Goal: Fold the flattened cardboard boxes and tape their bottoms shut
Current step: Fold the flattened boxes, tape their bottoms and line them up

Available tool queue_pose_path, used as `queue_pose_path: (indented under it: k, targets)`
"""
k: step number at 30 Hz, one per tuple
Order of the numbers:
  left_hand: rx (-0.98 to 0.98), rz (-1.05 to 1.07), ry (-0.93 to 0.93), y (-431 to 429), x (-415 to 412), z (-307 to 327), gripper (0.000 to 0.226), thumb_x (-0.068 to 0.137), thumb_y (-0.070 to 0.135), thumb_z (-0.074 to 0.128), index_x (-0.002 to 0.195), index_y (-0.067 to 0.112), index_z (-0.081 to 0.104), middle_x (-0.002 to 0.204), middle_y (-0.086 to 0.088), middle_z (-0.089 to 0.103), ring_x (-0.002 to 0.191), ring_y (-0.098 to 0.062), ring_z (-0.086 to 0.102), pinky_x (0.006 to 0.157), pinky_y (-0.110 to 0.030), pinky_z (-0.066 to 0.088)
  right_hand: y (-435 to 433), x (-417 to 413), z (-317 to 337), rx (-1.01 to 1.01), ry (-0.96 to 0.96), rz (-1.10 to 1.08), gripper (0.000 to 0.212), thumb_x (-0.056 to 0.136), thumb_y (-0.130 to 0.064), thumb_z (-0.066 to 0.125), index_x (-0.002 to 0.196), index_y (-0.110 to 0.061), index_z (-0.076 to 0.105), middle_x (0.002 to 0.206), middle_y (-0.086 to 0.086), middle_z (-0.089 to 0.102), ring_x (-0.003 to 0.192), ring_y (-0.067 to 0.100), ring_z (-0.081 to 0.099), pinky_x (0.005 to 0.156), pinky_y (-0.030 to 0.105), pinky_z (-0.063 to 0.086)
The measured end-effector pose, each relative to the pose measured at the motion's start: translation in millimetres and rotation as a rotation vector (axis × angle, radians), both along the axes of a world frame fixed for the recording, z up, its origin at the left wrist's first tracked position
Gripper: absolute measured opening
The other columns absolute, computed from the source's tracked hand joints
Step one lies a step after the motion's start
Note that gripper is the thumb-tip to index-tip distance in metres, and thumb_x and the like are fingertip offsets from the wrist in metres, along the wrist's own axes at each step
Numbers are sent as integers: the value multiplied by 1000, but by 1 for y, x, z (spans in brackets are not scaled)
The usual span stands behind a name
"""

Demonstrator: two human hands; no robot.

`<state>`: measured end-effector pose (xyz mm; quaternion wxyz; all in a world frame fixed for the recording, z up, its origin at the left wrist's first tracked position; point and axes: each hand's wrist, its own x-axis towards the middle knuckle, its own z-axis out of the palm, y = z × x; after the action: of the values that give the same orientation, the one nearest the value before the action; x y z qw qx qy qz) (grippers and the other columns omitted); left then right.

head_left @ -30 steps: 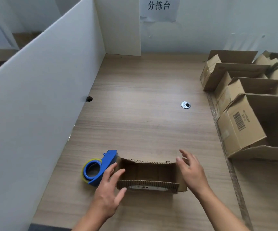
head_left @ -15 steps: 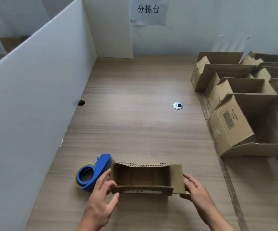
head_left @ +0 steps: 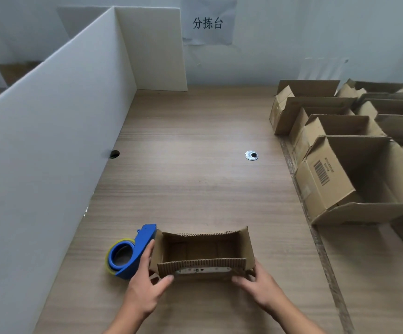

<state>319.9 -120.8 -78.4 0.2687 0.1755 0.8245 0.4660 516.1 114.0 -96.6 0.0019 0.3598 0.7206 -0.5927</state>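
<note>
I hold the small cardboard box (head_left: 203, 247) at the near edge of the wooden table (head_left: 195, 165), right in front of me. My left hand (head_left: 145, 283) wraps round its left end, with the fingers (head_left: 148, 254) flat up the side and the thumb on the near wall. My right hand (head_left: 260, 285) curls round the near right corner. I hold both ends so that the box keeps its square shape, and I think the flaps come next. The open side faces up, so I can see inside. The blue tape dispenser (head_left: 133, 251) lies just beside my left hand, touching the box, ready for taping. It is so close that it could get in the way when I turn the box. A white divider wall (head_left: 51, 141) stands on my left. The finished boxes (head_left: 340, 179) sit in rows on my right, well apart from my hands. A round cable hole (head_left: 251, 155) sits farther back
</note>
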Motion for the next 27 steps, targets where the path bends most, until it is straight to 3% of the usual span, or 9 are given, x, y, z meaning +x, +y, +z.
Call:
queue_pose_path:
  k: [2,3,5,8,11,15,18,22,27]
  targets:
    - [31,38,-3,8,2,9,92,77,13,83,137,57,29,133,35,47,111,18,52,91,-8,42,-5,-6,8,57,59,-59,61,72,-36,86,123,-47,56,119,-30,64,115,-5,58,102,22,46]
    - [43,55,-8,12,2,15,90,76,17,84,135,57,30,123,42,50,105,25,50,87,-4,40,-6,-8,12,62,94,-82,71,68,-47,87,130,-47,53,128,-23,62,119,1,58,104,27,47]
    - [55,56,-11,16,-2,23,86,76,23,85,138,54,33,116,45,51,100,32,46,93,-10,39,-4,-8,20,54,155,-116,93,60,-61,88,139,-48,42,144,-11,51,128,12,54,108,39,46]
    - [65,-3,-48,17,-10,35,83,78,29,83,145,45,37,117,27,63,103,14,59,101,-32,49,-1,-6,50,115,228,-120,93,60,-59,87,135,-55,33,145,-14,47,131,-1,47,110,30,41]
    - [72,-104,-99,22,-15,51,82,70,40,84,139,49,41,113,17,70,102,-4,67,94,-42,55,3,0,81,138,275,-124,81,59,-49,86,123,-58,36,130,-17,53,110,-14,54,90,11,45]
    - [131,-185,-144,28,-14,73,68,61,43,82,117,61,48,109,7,72,98,-18,70,81,-41,60,0,20,105,130,280,-132,85,52,-59,86,122,-61,37,130,-21,46,114,9,59,93,29,52]
    - [115,-236,-182,25,-7,83,74,59,44,83,125,51,49,111,3,70,97,-22,70,74,-39,62,-15,39,118,127,274,-146,81,54,-59,83,120,-59,35,127,-25,43,111,-2,50,83,14,44]
    - [60,-288,-151,15,12,91,70,52,56,83,113,62,49,113,10,69,99,-18,70,82,-43,61,-41,67,126,144,268,-225,83,46,-68,86,113,-68,36,129,-22,47,119,-1,48,91,23,46]
    - [-60,-436,-28,29,35,97,74,79,47,78,143,35,42,122,4,61,107,-18,63,91,-44,57,-56,119,126,249,244,-353,83,45,-73,84,117,-62,45,128,-19,54,123,5,51,98,34,49]
